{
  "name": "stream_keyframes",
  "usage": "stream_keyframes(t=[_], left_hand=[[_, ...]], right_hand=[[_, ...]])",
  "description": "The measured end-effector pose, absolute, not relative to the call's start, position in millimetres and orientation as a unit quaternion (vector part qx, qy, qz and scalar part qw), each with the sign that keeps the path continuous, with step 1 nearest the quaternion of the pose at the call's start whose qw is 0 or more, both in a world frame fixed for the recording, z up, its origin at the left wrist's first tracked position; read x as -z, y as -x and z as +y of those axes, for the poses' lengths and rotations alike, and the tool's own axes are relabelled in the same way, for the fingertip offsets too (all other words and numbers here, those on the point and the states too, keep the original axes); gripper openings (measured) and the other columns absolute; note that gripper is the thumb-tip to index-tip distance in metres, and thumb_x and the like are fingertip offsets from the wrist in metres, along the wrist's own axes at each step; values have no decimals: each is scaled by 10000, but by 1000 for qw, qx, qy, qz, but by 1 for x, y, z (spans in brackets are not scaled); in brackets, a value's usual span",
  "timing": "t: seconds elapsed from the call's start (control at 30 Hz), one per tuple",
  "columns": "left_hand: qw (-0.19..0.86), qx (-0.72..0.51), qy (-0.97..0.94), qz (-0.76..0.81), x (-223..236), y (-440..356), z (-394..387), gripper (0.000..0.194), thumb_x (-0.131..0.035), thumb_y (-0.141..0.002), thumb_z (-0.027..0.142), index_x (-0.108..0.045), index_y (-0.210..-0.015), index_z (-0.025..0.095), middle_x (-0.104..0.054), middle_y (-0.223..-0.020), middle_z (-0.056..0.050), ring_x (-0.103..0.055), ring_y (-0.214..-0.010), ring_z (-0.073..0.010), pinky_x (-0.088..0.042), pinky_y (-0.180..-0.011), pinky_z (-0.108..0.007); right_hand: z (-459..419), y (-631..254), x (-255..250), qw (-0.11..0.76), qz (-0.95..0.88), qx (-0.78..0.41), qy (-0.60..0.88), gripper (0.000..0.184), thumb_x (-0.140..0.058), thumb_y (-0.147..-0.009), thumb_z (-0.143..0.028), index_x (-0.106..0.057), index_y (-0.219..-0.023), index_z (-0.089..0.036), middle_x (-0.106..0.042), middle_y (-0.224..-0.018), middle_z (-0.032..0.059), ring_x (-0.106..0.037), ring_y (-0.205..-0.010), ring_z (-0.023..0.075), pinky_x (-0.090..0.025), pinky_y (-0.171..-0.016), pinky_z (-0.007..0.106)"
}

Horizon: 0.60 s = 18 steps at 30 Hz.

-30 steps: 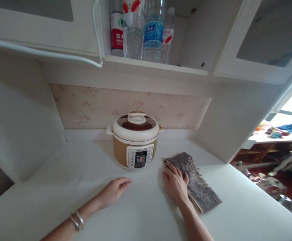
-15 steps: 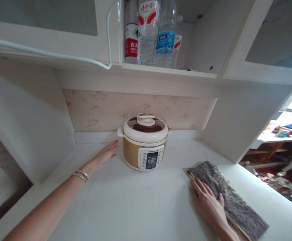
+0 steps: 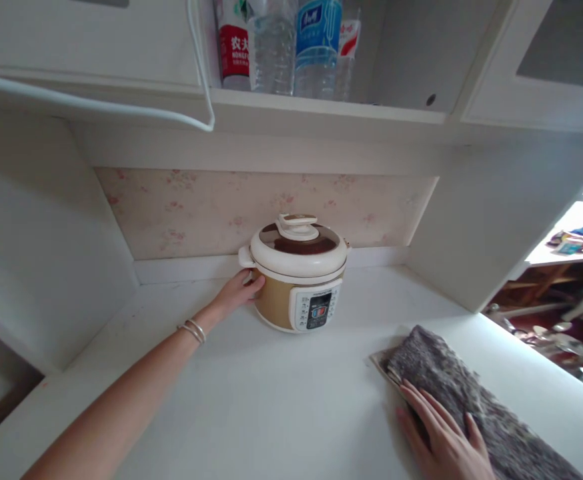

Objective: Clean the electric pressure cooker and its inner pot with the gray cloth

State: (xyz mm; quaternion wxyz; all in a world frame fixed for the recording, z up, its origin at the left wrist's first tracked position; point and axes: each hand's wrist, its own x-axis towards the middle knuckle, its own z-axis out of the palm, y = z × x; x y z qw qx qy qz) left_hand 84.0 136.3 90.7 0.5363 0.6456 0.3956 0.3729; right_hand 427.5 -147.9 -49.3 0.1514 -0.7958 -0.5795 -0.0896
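Note:
A small electric cooker (image 3: pixel 299 273) with a white lid and a tan body stands at the back of the white counter (image 3: pixel 281 393). My left hand (image 3: pixel 237 291) reaches to its left side, just under the lid's side handle, fingers curled against the body. Two bangles circle that wrist. My right hand (image 3: pixel 444 440) lies flat with spread fingers on a dark grey speckled cloth (image 3: pixel 466 390) at the front right of the counter.
An open shelf above holds several plastic bottles (image 3: pixel 284 43). A white cabinet door (image 3: pixel 86 63) hangs open at the upper left. A side panel (image 3: pixel 491 233) walls the counter on the right; beyond it lies a cluttered room.
My left hand has travelled from the counter's front to the cooker's left side and curled against it. My right hand has slid the cloth to the right.

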Motion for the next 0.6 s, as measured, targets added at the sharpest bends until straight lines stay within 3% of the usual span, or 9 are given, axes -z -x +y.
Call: stream_keyframes(t=[0.13, 0.37, 0.47, 0.6], left_hand=[[485, -340, -703, 393, -86, -122, 140, 616, -594, -796, 573, -476, -1285, 216, -523, -1371, -112, -545, -1180, -284, -570, -746, -340], [377, -331, -783, 369, -84, -189, 148, 643, -574, -807, 560, -484, -1308, 167, -590, -1283, -141, -533, -1191, -299, -449, -971, -396], [343, -301, -806, 377, -85, -214, 150, 696, -518, -831, 583, -403, -1370, 159, -543, -1342, -152, -511, -1223, -302, -412, -999, -396], [285, -238, -837, 403, -91, -243, 151, 802, -379, -870, 619, -232, -1436, 70, -370, -1459, -242, -477, -1255, -343, -386, -992, -428]], right_hand=[[-149, -424, 45, 147, -580, 80, 797, 460, -342, -904, -500, -512, -1300, -340, -540, -1357, 4, -477, -1271, 244, -98, -1127, 593], [-148, -421, 45, 132, -585, 104, 793, 464, -329, -901, -478, -533, -1287, -324, -552, -1344, 8, -489, -1256, 268, -114, -1106, 637], [-148, -425, 51, 130, -592, 110, 788, 467, -327, -892, -477, -546, -1278, -331, -562, -1333, 17, -510, -1231, 285, -152, -1084, 662], [-146, -433, 58, 123, -604, 114, 779, 450, -362, -869, -471, -574, -1249, -357, -556, -1338, 18, -516, -1218, 305, -180, -1061, 681]])
